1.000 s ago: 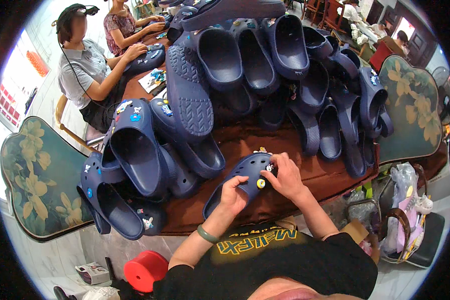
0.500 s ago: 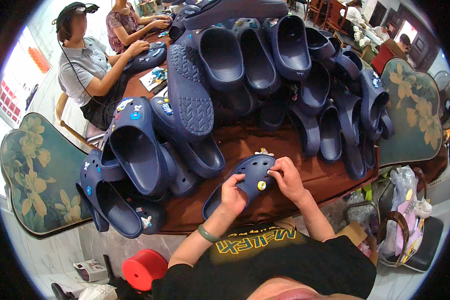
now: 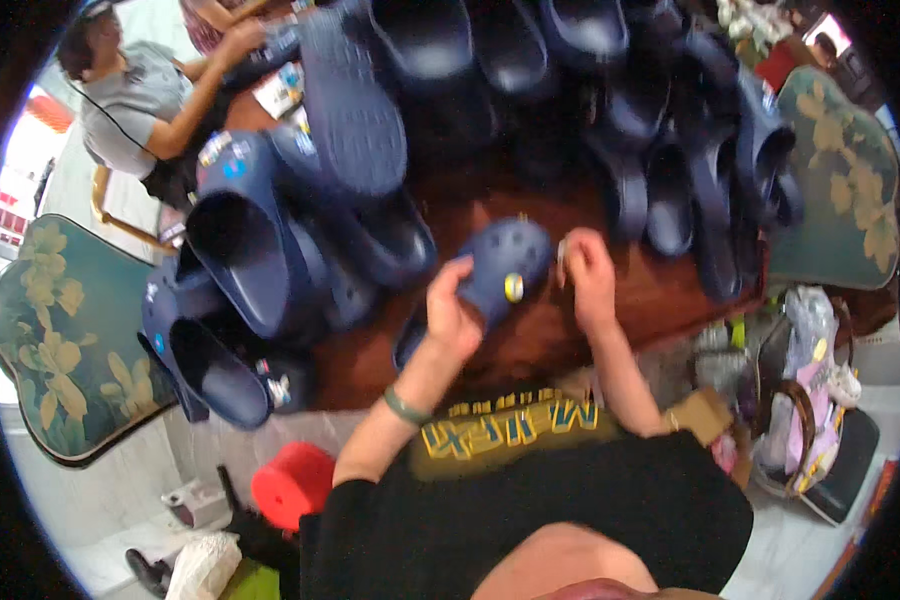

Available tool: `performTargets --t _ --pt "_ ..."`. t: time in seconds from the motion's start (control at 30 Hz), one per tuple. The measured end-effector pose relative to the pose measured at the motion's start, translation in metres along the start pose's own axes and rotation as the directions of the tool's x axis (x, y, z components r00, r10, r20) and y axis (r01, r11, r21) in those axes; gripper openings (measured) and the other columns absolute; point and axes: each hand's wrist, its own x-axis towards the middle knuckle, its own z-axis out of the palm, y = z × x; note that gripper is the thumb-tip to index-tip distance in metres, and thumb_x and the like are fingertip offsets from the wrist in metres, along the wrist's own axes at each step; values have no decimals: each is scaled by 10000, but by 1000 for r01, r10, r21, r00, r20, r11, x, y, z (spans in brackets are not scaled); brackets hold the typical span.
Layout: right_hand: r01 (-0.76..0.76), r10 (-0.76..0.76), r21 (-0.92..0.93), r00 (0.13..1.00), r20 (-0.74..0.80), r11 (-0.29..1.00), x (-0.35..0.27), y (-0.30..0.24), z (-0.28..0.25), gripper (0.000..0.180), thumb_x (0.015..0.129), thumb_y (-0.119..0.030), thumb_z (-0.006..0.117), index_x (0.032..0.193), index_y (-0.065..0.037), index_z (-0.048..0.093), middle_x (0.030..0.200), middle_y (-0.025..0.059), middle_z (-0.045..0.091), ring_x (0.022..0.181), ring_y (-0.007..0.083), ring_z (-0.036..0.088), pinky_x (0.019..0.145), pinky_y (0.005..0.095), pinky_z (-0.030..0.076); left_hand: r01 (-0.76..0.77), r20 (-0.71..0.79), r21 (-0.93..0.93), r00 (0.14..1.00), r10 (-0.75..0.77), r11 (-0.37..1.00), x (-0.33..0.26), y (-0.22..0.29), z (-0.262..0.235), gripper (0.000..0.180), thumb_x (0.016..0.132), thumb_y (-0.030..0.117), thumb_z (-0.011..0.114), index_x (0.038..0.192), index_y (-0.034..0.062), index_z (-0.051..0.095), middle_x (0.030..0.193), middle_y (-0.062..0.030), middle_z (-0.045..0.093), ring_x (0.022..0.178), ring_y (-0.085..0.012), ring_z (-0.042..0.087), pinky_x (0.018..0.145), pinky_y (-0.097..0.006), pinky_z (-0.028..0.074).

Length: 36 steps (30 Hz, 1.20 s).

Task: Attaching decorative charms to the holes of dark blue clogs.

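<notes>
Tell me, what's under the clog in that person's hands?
Brown tabletop shows beneath the clog, held by the left hand. Whatever lies directly under it is covered.

A dark wooden surface (image 3: 690, 300) is seen across the middle of the frame. Green cushioned chairs with yellow flower patterns are placed at the left (image 3: 55, 340) and at the upper right (image 3: 840, 190). A pale tiled floor (image 3: 120, 490) is shown at the lower left, where a red stool (image 3: 292, 483) is set. Bright daylight is admitted at the far left edge.
</notes>
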Motion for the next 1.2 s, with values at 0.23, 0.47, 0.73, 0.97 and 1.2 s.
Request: performTargets --t 0.23,0.47,0.73,0.97,1.2 --pt "240 -257 -484 966 32 842 15 17 -18 187 909 -150 635 1079 -74 650 1110 64 581 1061 159 539 928 277 423 -103 64 303 994 88 947 -13 0 -12 458 941 342 589 1252 9 542 1179 -85 618 1037 -176 599 918 -333 470" --pt "653 -328 -401 707 627 642 -6 -19 14 485 735 -327 750 1172 -154 634 1273 50 537 1288 272 380 1096 476 212 -151 31 696 983 180 702 -33 -1 -22 204 875 233 679 945 45 647 883 9 627 759 -54 543 711 -221 432" --pt "577 -476 -465 816 327 671 -2 11 41 191 978 -248 503 1026 -119 634 1004 25 641 1053 216 545 1061 446 242 -183 5 555 976 217 811 -24 -8 -21 135 864 148 622 930 33 648 888 25 611 786 -52 529 716 -214 417" --pt "248 -271 -421 963 6 873 16 -2 6 226 965 -161 550 1151 -44 602 1004 78 633 953 186 575 912 308 437 135 -87 783 990 -107 607 -35 21 -26 199 813 164 603 932 9 639 860 15 601 753 -63 529 646 -228 422" --pt "280 -236 -709 958 163 647 14 18 -29 373 845 -194 671 1199 -97 605 1286 142 503 1183 311 478 1006 367 384 132 -149 775 989 -24 618 -74 26 -41 231 746 120 591 944 12 639 837 -22 638 717 -121 580 664 -249 451"
